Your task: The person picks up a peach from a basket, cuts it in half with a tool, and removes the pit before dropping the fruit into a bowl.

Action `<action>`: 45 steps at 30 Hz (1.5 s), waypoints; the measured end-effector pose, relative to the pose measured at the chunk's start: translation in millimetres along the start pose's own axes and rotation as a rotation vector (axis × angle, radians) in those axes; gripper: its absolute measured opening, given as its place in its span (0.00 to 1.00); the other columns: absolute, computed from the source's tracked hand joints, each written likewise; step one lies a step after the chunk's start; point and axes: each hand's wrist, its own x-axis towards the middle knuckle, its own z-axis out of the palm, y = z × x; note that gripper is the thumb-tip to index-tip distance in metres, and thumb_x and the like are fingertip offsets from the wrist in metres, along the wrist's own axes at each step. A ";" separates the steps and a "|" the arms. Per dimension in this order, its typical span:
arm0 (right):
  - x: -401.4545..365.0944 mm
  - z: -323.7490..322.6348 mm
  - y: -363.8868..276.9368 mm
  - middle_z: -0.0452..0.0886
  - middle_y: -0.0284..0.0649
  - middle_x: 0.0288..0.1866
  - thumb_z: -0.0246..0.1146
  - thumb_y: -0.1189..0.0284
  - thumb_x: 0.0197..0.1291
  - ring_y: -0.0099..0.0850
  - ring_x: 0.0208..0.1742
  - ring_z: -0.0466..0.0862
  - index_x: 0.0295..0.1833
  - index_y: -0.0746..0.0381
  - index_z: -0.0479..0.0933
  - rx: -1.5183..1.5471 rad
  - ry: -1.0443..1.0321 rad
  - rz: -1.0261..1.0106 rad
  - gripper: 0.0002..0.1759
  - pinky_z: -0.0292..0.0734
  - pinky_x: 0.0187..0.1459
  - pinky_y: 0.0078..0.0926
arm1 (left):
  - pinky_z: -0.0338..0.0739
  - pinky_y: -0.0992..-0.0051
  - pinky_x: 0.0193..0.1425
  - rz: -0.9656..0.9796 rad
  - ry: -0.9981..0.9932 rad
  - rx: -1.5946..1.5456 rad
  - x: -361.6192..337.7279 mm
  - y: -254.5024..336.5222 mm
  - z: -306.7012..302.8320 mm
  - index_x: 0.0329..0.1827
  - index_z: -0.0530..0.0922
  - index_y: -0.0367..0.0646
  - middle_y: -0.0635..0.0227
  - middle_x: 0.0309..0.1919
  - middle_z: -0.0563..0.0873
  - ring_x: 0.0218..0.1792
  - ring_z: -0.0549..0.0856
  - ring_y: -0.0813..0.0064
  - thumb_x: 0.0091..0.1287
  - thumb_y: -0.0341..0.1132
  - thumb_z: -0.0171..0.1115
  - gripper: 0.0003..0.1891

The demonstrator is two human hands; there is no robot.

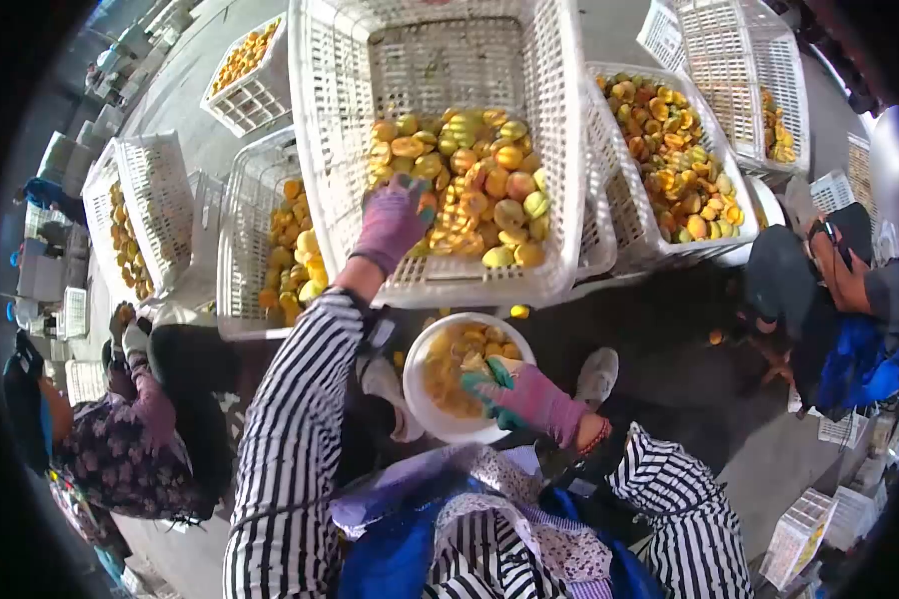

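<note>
My left hand (392,222), in a pink glove with green fingers, reaches into a tilted white plastic crate (559,285). Its fingers curl at the near left of a heap of yellow-orange apricots (474,190), closed around one of them. Lower down, my right hand (529,399), gloved in pink and green, is over the right side of a white bowl (420,399). Its fingers are closed; a pale bit shows at them, but what they hold is too small to make out. Inside the bowl lie orange fruit pieces (454,364), partly behind the right hand.
Crates of apricots flank me, one at the left (235,250) and a fuller one at the right (734,190). A person (135,449) sits on the left, another (829,290) on the right. My shoe (597,376) is beside the bowl. A loose fruit (518,311) lies behind the bowl.
</note>
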 end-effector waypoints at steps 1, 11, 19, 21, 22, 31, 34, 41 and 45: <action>0.9 -3.8 -3.9 0.80 0.38 0.25 0.62 0.54 0.60 0.25 0.25 0.79 0.46 0.66 0.76 0.048 0.047 -0.068 0.23 0.75 0.30 0.26 | 0.67 0.56 0.59 -0.019 -0.031 0.146 8.5 -5.1 34.2 0.56 0.75 0.47 0.56 0.51 0.78 0.54 0.76 0.56 0.64 0.41 0.58 0.19; 3.4 -36.9 -59.7 0.79 0.34 0.36 0.63 0.68 0.61 0.20 0.25 0.78 0.58 0.64 0.70 0.403 0.177 -0.125 0.22 0.71 0.23 0.16 | 0.77 0.73 0.37 -0.347 -0.297 -0.689 28.4 -7.8 19.8 0.55 0.74 0.44 0.66 0.35 0.81 0.34 0.82 0.71 0.63 0.48 0.63 0.23; 45.8 -27.3 -116.3 0.79 0.31 0.37 0.72 0.72 0.51 0.19 0.33 0.79 0.51 0.64 0.72 0.455 0.452 -0.585 0.23 0.75 0.32 0.17 | 0.76 0.74 0.52 -0.109 -0.253 -2.027 -44.7 84.0 -95.6 0.63 0.68 0.38 0.65 0.53 0.78 0.50 0.79 0.74 0.70 0.45 0.54 0.24; 43.2 -23.6 -126.5 0.80 0.33 0.42 0.73 0.73 0.49 0.21 0.41 0.80 0.50 0.64 0.72 0.505 0.441 -0.604 0.23 0.77 0.42 0.21 | 0.75 0.73 0.54 -0.134 -0.212 -2.038 -50.2 83.1 -102.0 0.64 0.67 0.37 0.64 0.54 0.77 0.52 0.79 0.74 0.70 0.45 0.54 0.26; 40.3 -22.8 -132.1 0.80 0.35 0.43 0.74 0.74 0.48 0.22 0.43 0.80 0.50 0.65 0.72 0.399 0.502 -0.572 0.25 0.77 0.45 0.22 | 0.76 0.73 0.54 -0.098 -0.257 -2.028 -51.3 81.9 -108.9 0.64 0.67 0.36 0.64 0.53 0.78 0.51 0.79 0.74 0.70 0.44 0.55 0.26; 60.4 -34.1 -114.9 0.78 0.41 0.47 0.78 0.71 0.40 0.28 0.48 0.80 0.56 0.67 0.68 -0.260 0.614 -0.740 0.37 0.78 0.49 0.26 | 0.76 0.82 0.39 -0.157 -0.323 -1.499 -54.5 62.0 -130.1 0.59 0.73 0.35 0.70 0.45 0.81 0.38 0.80 0.85 0.66 0.42 0.59 0.23; 55.9 -27.1 -129.6 0.77 0.35 0.47 0.75 0.69 0.48 0.21 0.46 0.78 0.55 0.65 0.69 0.329 0.237 -0.770 0.30 0.78 0.46 0.22 | 0.75 0.83 0.33 -0.160 -0.348 -1.710 -54.8 55.6 -126.0 0.60 0.72 0.37 0.70 0.43 0.81 0.36 0.80 0.86 0.66 0.41 0.60 0.23; 45.2 -35.0 -138.6 0.78 0.34 0.41 0.73 0.69 0.51 0.20 0.40 0.79 0.53 0.63 0.70 0.503 0.283 -0.413 0.26 0.78 0.39 0.18 | 0.74 0.76 0.31 -0.370 -0.312 -2.469 -56.1 43.6 -92.9 0.53 0.75 0.41 0.68 0.40 0.82 0.28 0.77 0.75 0.69 0.51 0.50 0.22; 64.1 -51.9 -122.9 0.82 0.44 0.37 0.69 0.63 0.56 0.36 0.34 0.83 0.52 0.65 0.70 -0.256 0.747 -0.711 0.24 0.77 0.37 0.30 | 0.61 0.79 0.19 -0.446 -0.195 -2.515 -52.2 42.2 -89.5 0.50 0.75 0.41 0.65 0.31 0.81 0.16 0.69 0.78 0.70 0.58 0.43 0.28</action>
